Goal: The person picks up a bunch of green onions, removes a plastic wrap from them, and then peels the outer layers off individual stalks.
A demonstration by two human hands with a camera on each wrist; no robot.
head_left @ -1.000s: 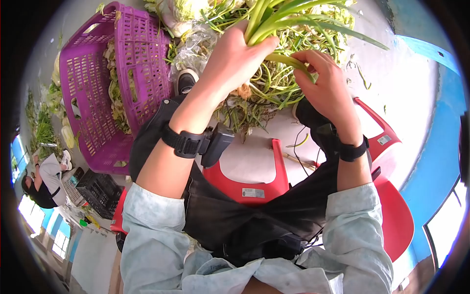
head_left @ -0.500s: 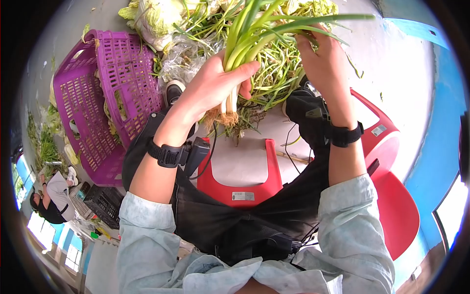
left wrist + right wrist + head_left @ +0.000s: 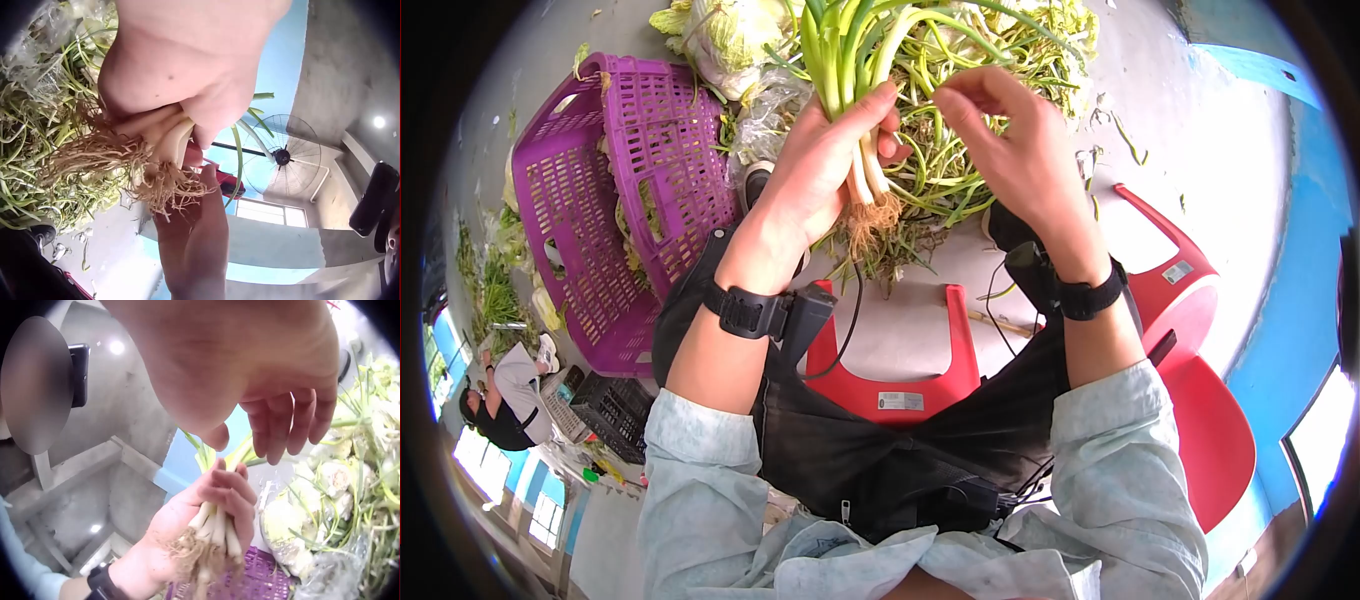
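My left hand (image 3: 800, 175) grips a bunch of green onions (image 3: 828, 65) around the white stems, with the brown roots hanging below the fist and the green leaves rising above it. In the left wrist view the roots (image 3: 162, 187) stick out beneath the left hand (image 3: 181, 69). My right hand (image 3: 1030, 160) is just to the right of the bunch, fingers loosely bent and apart, holding nothing. From the right wrist view, the fingers of that hand (image 3: 250, 375) hang relaxed above the bunch's stems (image 3: 219, 528).
A heap of loose leaves and stalks (image 3: 945, 150) lies on the floor beyond the hands. At left stands a purple crate (image 3: 670, 140), near a cabbage (image 3: 735, 45) and clear plastic. Red stool parts (image 3: 1200, 420) are by the legs. Another person (image 3: 505, 400) is at far left.
The left hand has moved a little left and up with the bunch. The right hand came down and left from the leaves, away from the stalk it held a second ago.
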